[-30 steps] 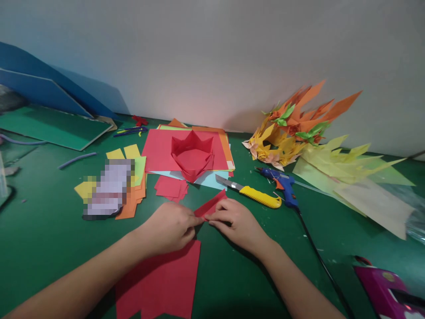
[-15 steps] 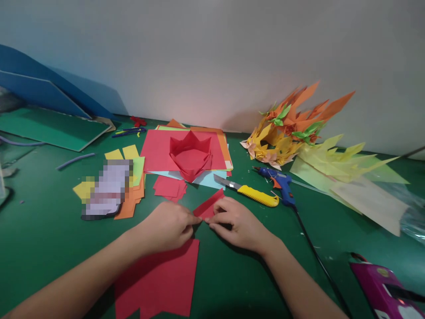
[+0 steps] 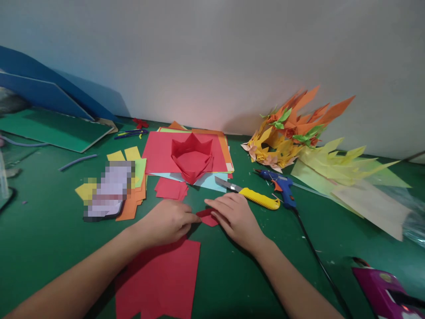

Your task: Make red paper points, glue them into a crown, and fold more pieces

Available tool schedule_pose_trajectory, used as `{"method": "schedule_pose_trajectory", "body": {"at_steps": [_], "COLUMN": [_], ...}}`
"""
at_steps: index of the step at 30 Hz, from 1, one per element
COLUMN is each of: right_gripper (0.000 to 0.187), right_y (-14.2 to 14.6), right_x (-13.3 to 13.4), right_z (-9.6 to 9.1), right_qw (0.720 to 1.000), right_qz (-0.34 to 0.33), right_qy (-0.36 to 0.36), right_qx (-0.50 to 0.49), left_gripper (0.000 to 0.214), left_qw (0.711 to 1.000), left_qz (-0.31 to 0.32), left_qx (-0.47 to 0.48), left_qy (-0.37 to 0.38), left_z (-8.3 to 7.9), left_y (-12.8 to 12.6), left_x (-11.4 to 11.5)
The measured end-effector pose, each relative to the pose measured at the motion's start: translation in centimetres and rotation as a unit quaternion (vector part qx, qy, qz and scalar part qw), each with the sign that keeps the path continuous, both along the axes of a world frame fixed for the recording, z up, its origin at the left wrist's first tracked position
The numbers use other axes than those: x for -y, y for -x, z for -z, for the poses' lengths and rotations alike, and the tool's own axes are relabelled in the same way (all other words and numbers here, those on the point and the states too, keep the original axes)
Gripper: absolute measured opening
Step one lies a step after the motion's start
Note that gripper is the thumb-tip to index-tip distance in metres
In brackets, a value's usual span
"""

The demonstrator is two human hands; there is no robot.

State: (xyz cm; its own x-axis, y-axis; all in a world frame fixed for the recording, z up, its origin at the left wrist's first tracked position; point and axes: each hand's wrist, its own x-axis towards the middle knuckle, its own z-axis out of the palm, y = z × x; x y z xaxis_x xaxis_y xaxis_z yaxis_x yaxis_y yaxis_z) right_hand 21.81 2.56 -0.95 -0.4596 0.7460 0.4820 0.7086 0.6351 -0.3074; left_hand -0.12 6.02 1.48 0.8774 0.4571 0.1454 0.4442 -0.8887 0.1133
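A small folded piece of red paper (image 3: 208, 218) lies on the green table between my hands. My left hand (image 3: 171, 221) has its fingers curled, with the index fingertip pressed on the paper's left corner. Over the paper's right part, my right hand (image 3: 234, 217) has its fingers stretched out and hides that end. A larger red sheet (image 3: 166, 279) with a notched near edge lies by my left forearm. Just beyond my left hand is a small stack of red paper squares (image 3: 169, 188). A yellow utility knife (image 3: 259, 197) lies with its blade out beyond my right hand.
A red paper crown (image 3: 192, 159) stands on stacked coloured sheets (image 3: 154, 153). Rightward are a blue glue gun (image 3: 282, 188) with its cord, orange and yellow paper crowns (image 3: 292, 122), and a purple device (image 3: 381, 288). A phone (image 3: 111, 186) rests on coloured paper slips at left.
My right fingers have gone from a pinch to stretched out over the red paper. The upper edge of the paper that stood out is now folded down or covered.
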Motion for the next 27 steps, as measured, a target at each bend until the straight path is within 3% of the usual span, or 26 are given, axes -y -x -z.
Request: {"method": "schedule_pose_trajectory", "body": {"at_steps": [4,9,14,18,27], "right_gripper": [0.022,0.026,0.036,0.039,0.023], "right_y": [0.2,0.9,1.0,0.4,1.4], "right_x": [0.2,0.4,0.4,0.3,-1.3], "right_z": [0.4,0.3,0.5,-0.1,-1.1], "right_qw": [0.997,0.977,0.968,0.975,0.964], "right_qz": [0.006,0.031,0.071,0.056,0.066], "right_qy": [0.032,0.093,0.165,0.171,0.228], "right_qx": [-0.074,-0.188,-0.175,-0.133,-0.116], "left_gripper": [0.032,0.034,0.034,0.036,0.034], "left_qw": [0.999,0.996,0.996,0.998,0.997], "left_qz": [-0.029,-0.009,0.011,0.014,0.033], "left_qx": [-0.017,0.084,0.088,0.054,0.072], "left_qy": [-0.021,-0.014,0.015,0.016,0.004], "left_z": [0.2,0.2,0.7,1.3,1.1], "left_y": [0.3,0.0,-0.3,0.0,0.4], "left_x": [-0.4,-0.2,0.3,0.5,0.4]}}
